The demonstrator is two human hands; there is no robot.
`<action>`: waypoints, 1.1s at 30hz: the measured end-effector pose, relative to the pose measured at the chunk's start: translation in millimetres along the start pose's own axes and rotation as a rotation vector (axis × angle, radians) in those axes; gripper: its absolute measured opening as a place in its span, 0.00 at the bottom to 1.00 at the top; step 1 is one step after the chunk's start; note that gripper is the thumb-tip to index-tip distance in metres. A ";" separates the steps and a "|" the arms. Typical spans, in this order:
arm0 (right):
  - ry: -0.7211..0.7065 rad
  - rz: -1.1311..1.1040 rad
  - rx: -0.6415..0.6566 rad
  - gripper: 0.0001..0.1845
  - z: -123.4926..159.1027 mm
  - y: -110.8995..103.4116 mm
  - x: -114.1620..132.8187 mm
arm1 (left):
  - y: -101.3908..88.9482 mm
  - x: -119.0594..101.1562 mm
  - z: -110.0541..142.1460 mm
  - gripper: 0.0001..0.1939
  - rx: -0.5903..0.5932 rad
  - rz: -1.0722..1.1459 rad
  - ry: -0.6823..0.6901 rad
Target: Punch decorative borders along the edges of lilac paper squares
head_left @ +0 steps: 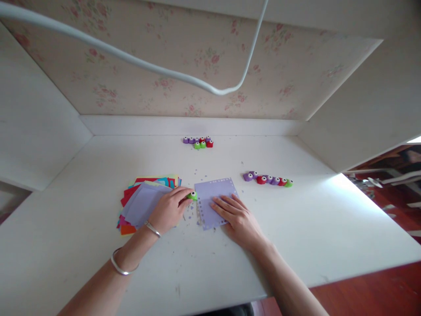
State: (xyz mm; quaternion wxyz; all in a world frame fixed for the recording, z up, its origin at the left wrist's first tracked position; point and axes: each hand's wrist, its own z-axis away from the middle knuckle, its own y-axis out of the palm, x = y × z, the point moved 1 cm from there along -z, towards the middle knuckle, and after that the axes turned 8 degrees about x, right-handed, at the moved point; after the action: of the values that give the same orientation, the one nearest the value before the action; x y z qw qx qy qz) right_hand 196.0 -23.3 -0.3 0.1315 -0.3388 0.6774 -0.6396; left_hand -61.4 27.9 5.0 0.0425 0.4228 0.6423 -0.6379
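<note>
My left hand (169,208) grips a small green craft punch (193,196) between thumb and fingers, just beside the left edge of a lavender paper sheet (207,197). Small punched holes run along the sheet's top, left and bottom edges. My right hand (238,219) lies flat on the sheet's right part, fingers spread, covering some of it. A stack of coloured paper (141,204), lavender on top with red, yellow, blue and orange edges showing, lies partly under my left hand. Tiny punched-out bits are scattered between the stack and the sheet.
Purple, red and green punches (262,180) form a row at the right. Another cluster of several punches (197,141) stands near the back wall. A white cable (184,78) hangs across the upper view. White side panels flank the white desk (315,219).
</note>
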 end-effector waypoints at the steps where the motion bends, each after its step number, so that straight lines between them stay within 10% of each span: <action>1: 0.001 0.000 0.005 0.37 0.2 -0.5 0.0 | 0.0 0.4 -0.1 0.12 -0.008 0.001 -0.003; 33: -0.046 -0.029 0.013 0.37 2.4 -2.3 1.3 | 2.4 0.7 -0.9 0.12 -0.032 0.001 0.008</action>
State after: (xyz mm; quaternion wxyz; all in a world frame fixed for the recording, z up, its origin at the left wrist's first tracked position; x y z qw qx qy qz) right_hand 197.2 -26.0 1.9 0.1402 -0.3623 0.6649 -0.6379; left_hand -60.0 28.5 2.9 0.0471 0.4250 0.6525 -0.6256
